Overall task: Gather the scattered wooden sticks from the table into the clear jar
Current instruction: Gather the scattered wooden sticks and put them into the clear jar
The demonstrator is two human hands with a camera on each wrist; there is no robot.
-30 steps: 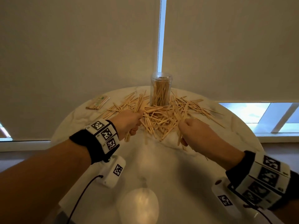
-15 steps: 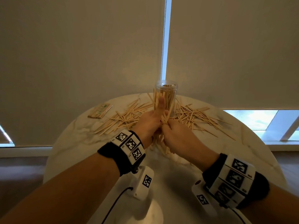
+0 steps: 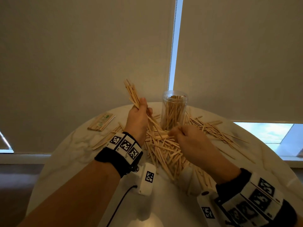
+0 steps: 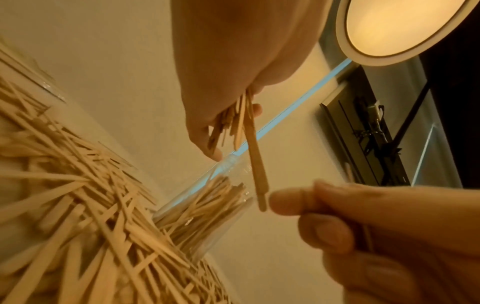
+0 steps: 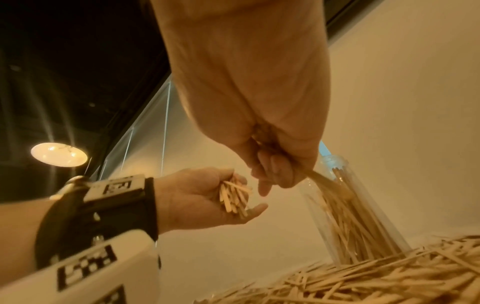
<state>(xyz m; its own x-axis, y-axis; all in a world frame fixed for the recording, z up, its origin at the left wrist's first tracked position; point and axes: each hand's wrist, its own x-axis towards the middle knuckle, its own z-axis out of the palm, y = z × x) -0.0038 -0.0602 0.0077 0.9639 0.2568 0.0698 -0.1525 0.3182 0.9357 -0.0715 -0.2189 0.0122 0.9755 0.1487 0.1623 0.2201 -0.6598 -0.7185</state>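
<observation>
Black wristbands (image 3: pixel 114 159) carry checkered white tags; a cable, seemingly black, trails.

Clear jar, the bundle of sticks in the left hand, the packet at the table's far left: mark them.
clear plastic jar (image 3: pixel 174 110), head view, front wall.
bundle of wooden sticks (image 3: pixel 132 94), head view, above the fist.
flat wrapped packet (image 3: pixel 101 122), head view, middle.

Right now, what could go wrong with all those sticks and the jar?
The left hand holds its bundle slanted and fanned out, beside the jar, not over it. Loose sticks might slip out and scatter again. The jar already looks quite full, so a splayed bundle may catch on its rim and spill. The right hand, pinching sticks from the pile, works close to the jar's base. A bump could perhaps tip it.
</observation>
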